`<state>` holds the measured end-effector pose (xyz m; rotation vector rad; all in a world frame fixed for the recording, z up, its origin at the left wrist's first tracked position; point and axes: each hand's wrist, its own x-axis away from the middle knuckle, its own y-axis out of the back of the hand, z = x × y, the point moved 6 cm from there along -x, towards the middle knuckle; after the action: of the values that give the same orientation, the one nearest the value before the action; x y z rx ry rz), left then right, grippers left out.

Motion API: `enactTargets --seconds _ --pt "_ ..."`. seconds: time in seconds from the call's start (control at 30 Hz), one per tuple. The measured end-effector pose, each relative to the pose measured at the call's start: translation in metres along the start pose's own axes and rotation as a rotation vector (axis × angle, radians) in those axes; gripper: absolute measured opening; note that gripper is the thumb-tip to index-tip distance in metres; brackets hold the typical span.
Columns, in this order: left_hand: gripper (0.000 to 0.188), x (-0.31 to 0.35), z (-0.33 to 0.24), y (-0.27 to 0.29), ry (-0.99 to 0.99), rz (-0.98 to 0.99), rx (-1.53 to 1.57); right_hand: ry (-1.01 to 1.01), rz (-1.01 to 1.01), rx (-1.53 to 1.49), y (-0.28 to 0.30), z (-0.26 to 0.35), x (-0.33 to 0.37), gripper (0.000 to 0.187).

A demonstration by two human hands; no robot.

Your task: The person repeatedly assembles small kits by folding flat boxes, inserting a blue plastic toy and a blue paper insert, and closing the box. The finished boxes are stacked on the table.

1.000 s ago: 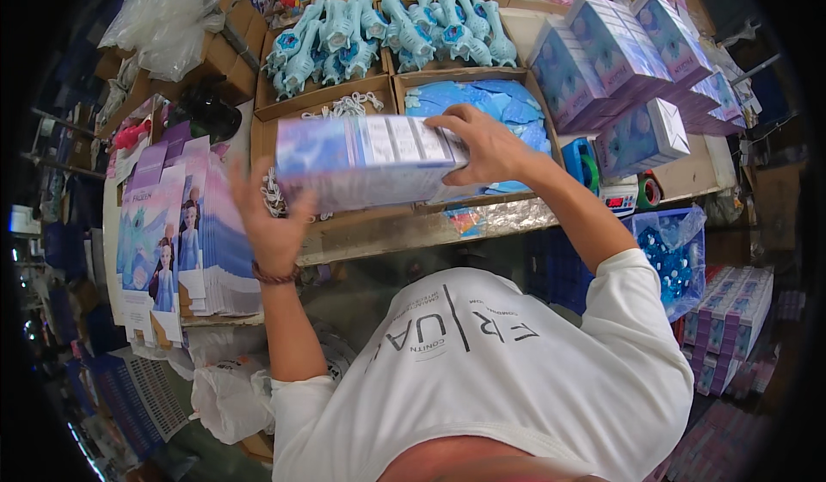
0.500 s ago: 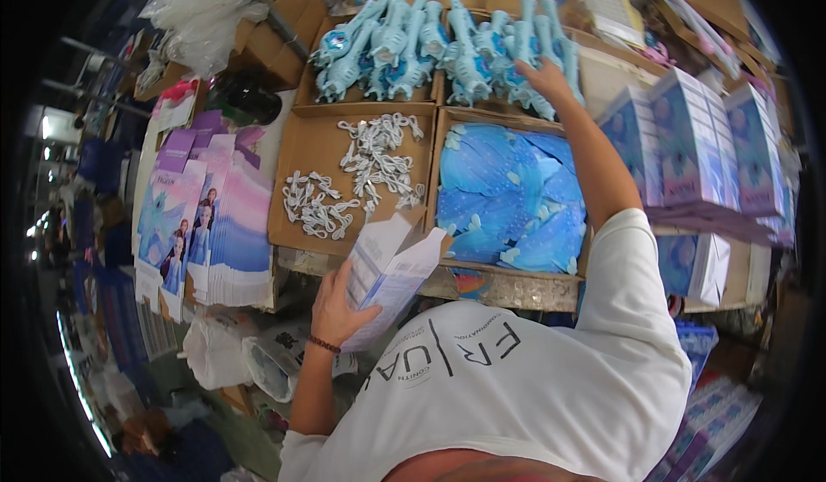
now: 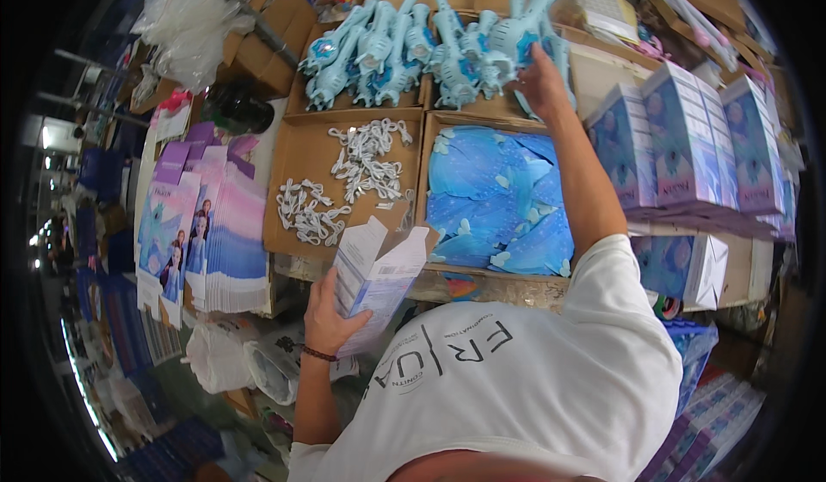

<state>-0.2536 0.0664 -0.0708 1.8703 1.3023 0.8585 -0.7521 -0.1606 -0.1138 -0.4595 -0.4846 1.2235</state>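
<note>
The left hand [image 3: 331,314] is clamped round an open carton [image 3: 379,280], light and easily crushed. The right hand [image 3: 540,82] closes on a blue toy [image 3: 516,30]; rigid, light plastic, best gripped mid-body.

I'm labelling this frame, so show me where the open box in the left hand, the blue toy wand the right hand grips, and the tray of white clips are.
open box [image 3: 376,280], head view, front panel.
blue toy wand [image 3: 519,24], head view, its body.
tray of white clips [image 3: 303,151], head view, bare cardboard floor.
</note>
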Motion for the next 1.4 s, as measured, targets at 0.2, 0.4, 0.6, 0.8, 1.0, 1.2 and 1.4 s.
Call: enactTargets --seconds 0.2,0.4,0.6,0.8,1.0,1.2,1.4 --pt "0.094 -0.014 0.000 0.015 -0.192 -0.016 -0.098 -0.127 -0.096 0.310 -0.059 0.009 0.091 0.055" --pt "0.093 -0.005 0.021 0.028 -0.284 -0.116 -0.244 -0.076 0.001 0.285 -0.105 -0.032 0.179 0.049" --pt "0.093 -0.001 0.020 0.035 -0.478 -0.180 -0.194 -0.080 0.005 0.368 -0.137 -0.064 0.249 0.050" --pt "0.094 -0.003 -0.005 0.013 -0.658 -0.142 0.016 -0.027 0.083 0.701 -0.130 -0.062 0.325 0.078" --pt "0.092 0.000 -0.054 -0.025 -0.820 -0.060 0.165 0.043 -0.090 0.579 -0.102 -0.016 0.394 0.078" --pt "0.096 0.018 -0.132 -0.075 -1.019 -0.003 0.273 0.245 -0.212 0.660 -0.060 0.034 0.454 0.062" --pt "0.092 0.034 -0.199 -0.107 -0.981 0.121 0.249 0.331 -0.134 0.897 -0.027 0.030 0.480 0.069"
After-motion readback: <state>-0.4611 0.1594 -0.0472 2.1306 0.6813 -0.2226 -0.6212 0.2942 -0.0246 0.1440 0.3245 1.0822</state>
